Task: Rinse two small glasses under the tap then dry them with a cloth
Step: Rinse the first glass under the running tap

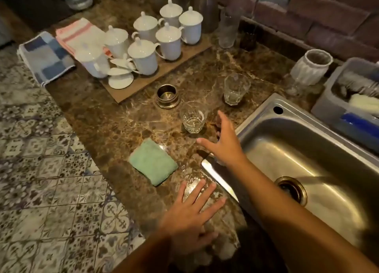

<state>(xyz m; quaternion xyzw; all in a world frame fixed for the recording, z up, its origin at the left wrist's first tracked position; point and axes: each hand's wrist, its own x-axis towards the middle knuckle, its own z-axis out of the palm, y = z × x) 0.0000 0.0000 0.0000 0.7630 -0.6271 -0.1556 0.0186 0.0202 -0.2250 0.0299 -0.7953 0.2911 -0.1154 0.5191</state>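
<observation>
Two small clear faceted glasses stand upright on the brown marble counter (114, 129): the near glass (193, 118) and the far glass (235, 89). My right hand (222, 143) hovers just right of the near glass, fingers spread, holding nothing and not touching it. My left hand (191, 215) lies flat with fingers apart on the counter's near edge. A folded green cloth (153, 162) rests on the counter left of my hands. The steel sink (307, 160) is to the right; no tap shows.
A wooden board (143, 86) holds several white lidded cups behind the glasses. A small metal cup (166, 96) stands by the near glass. Blue and pink towels (47, 57) lie at far left. A tall glass (227, 29), white pot (309, 67) and grey tub (348, 100) line the back.
</observation>
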